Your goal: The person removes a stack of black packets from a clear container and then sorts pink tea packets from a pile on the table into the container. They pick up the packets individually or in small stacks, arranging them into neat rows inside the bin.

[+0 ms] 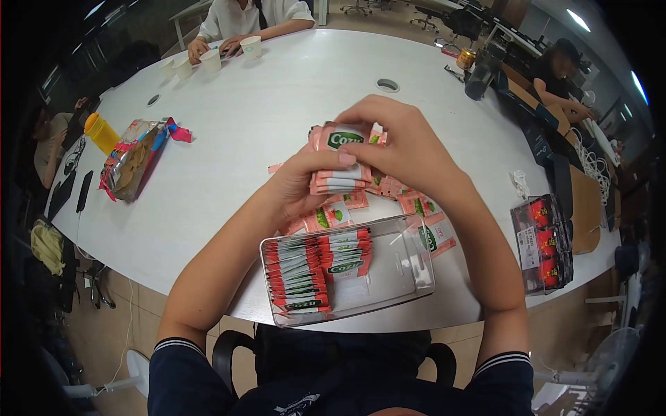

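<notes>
My left hand [300, 179] is wrapped round a stack of pink-and-white Cozy tea bag sachets [340, 182] above the table. My right hand [399, 135] grips the far end of the same stack, its thumb lying across the top sachet. Below, a clear plastic box [402, 284] contains a full row of upright sachets [295, 270] on its left side and a shorter second row [345, 253] beside it. Loose sachets [329, 216] lie scattered on the table behind and right of the box, partly hidden by my hands.
Paper cups [211, 61] stand at the far side before a seated person [257, 21]. An opened snack bag [135, 159] and a yellow container [101, 133] are on the left. A pack of red items [544, 246] sits at right, near cardboard boxes [579, 187] and cables.
</notes>
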Motion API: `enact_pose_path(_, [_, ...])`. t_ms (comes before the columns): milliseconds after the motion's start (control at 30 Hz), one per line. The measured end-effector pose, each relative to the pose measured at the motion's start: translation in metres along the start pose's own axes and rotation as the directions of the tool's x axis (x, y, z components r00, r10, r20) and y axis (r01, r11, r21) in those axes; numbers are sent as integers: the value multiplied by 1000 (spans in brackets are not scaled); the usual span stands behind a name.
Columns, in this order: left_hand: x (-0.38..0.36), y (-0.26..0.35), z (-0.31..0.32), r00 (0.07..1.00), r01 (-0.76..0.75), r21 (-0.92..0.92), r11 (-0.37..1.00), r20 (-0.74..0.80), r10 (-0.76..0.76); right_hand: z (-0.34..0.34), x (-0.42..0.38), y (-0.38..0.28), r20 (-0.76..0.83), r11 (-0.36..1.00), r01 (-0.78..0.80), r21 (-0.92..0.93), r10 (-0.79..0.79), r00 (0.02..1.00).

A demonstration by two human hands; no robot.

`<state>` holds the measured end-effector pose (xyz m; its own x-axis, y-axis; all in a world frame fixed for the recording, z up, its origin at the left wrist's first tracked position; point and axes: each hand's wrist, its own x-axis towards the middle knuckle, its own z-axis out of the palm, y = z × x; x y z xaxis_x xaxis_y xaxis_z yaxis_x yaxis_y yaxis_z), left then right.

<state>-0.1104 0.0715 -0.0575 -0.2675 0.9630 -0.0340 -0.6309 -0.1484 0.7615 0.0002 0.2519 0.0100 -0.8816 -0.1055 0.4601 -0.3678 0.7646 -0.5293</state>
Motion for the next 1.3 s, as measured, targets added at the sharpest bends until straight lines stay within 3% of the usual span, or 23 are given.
enact_pose_path(33, [1,1,-6,999,33,-1,999,-11,-33,2,0,1,-46,997,48,-60,-51,998])
enact_pose_path(133, [3,1,11,983,-177,-231,957,0,182,3,1,8,-160,996,86,10,-84,984])
enact_pose_path(233, [5,1,-1,984,-175,-277,945,-10,179,2,0,10,-111,985,162,-62,-168,980])
enact_pose_path(333, [5,1,-6,985,-136,-183,974,-130,113,4,1,6,-34,983,151,-103,-155,987])
enact_pose_path(433, [4,2,-7,995,-88,-206,975,-61,77,8,-3,10,-12,973,173,-154,-176,984])
enact_pose_path(533, [4,1,4,983,-180,-195,964,-67,170,8,0,15,21,878,374,-300,-386,922])
enact_pose_path(833, [10,-3,-15,978,-200,-221,955,10,207,4,2,22,-66,904,343,-254,-371,926])
enact_pose_path(933, [12,-3,-17,982,-167,-288,943,32,184,5,3,23,-124,896,333,-293,-381,916])
enact_pose_path(1033, [15,-1,-13,979,-179,-384,906,19,202,-5,5,19,-285,891,275,-362,-387,877])
enact_pose_path(1133, [14,2,-10,967,-247,-393,886,-164,196,-14,4,18,-497,929,169,-329,-323,806])
enact_pose_path(1233, [15,2,-15,960,-270,-410,871,-183,211,-28,1,16,-205,790,239,-564,-415,886])
enact_pose_path(1300, [14,1,-14,961,-261,-362,895,-189,204,-18,-1,21,-184,889,244,-387,-334,925])
